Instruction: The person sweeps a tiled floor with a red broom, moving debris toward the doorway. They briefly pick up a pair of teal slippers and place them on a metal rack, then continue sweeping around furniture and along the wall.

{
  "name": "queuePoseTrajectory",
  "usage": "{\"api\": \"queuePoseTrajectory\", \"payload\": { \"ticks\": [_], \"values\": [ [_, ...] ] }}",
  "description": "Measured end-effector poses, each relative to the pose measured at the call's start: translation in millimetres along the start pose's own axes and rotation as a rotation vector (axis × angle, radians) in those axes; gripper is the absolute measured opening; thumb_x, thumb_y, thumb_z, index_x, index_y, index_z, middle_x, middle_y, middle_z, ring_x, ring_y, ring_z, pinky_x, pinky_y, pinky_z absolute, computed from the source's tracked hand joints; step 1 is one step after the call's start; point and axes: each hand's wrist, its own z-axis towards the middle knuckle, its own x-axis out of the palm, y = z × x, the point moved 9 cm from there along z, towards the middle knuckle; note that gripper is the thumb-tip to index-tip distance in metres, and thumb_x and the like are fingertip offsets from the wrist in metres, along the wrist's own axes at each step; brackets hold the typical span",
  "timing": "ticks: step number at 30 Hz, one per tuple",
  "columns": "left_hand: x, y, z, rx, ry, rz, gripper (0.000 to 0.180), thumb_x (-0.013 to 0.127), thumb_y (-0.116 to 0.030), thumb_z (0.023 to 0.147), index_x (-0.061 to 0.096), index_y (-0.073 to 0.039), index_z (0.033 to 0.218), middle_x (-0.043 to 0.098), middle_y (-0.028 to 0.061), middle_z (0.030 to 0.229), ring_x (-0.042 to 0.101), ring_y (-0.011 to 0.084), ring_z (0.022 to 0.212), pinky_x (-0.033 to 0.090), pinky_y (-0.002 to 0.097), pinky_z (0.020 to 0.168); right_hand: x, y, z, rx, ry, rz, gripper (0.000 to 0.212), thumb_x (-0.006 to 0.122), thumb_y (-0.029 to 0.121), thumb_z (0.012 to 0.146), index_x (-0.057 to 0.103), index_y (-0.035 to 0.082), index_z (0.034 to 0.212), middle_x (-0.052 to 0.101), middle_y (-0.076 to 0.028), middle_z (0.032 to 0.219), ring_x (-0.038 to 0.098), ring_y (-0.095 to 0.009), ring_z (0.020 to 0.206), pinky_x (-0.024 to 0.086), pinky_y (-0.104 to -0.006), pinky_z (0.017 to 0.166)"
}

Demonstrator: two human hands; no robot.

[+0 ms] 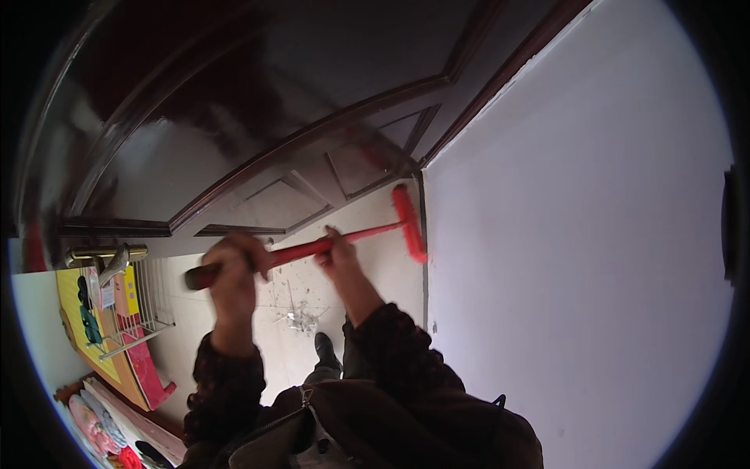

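— Closest to us are our dark patterned sleeves (234, 383) and a dark shoe (324, 350) on the pale tiled floor (375, 227). What are our hands doing?

— Our left hand (233, 275) is clenched around the upper end of the red broom handle (312, 249); our right hand (340, 258) grips it further down, so both are wrapped on the stick, and it runs from left to right across us.

— And the working end?

— The red broom head (408, 223) sits at the far edge of the floor, tucked into the corner where the dark wooden door (258, 117) meets the white wall (578, 234). A small heap of dust and scraps (301, 316) lies nearer, just ahead of the shoe.

— How do we sweep this well, in our view?

— We'd judge it best to keep the bristles flat against the floor, draw short strokes out of the corner toward the heap, and avoid flicking

— Anything to the left?

— A brass door handle (105, 255), with a white wire rack (141, 309) beyond it
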Motion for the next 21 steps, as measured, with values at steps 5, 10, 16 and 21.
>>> {"api": "queuePoseTrajectory", "payload": {
  "ticks": [5,10,16,21],
  "values": [
    [-25.0,71.8,-7.5,-0.044,-0.130,0.113,0.030,0.046,-0.015,0.098,0.053,-0.001,0.073,0.058,0.0116,0.079,0.050,0.0163,0.063,0.042,0.0284,0.060,-21.7,2.8,84.3,0.049,0.028,-0.092,0.020,0.058,0.015,0.090,0.045,0.010,0.075,0.043,-0.003,0.060,0.037,-0.014,0.041,0.025,-0.0269,0.032],
    [-91.8,23.0,-82.1,-0.096,-0.258,0.205,0.035,0.045,-0.021,0.098,0.052,0.000,0.070,0.051,0.0080,0.067,0.043,0.0132,0.057,0.036,0.0273,0.054,-60.5,-155.4,116.3,0.093,-0.092,-0.327,0.018,0.064,0.018,0.083,0.050,0.007,0.081,0.048,-0.005,0.060,0.044,-0.017,0.039,0.029,-0.0296,0.028],
    [-120.3,-86.5,-153.2,-0.044,-0.376,0.448,0.038,0.044,-0.023,0.097,0.047,-0.003,0.066,0.052,0.0103,0.068,0.039,0.0120,0.047,0.034,0.0262,0.045,-11.2,-250.8,-35.8,0.472,0.071,-0.364,0.020,0.060,0.018,0.085,0.047,0.007,0.076,0.048,-0.008,0.056,0.045,-0.017,0.040,0.030,-0.0269,0.031],
    [-105.4,-103.3,-157.6,0.013,-0.276,0.385,0.041,0.047,-0.028,0.095,0.034,-0.007,0.062,0.050,0.0138,0.065,0.039,0.0160,0.045,0.035,0.0280,0.043,-15.9,-218.7,-82.9,0.356,0.115,-0.174,0.026,0.066,0.023,0.088,0.050,0.004,0.080,0.050,-0.008,0.058,0.046,-0.019,0.039,0.036,-0.0302,0.033]
  ]
}}
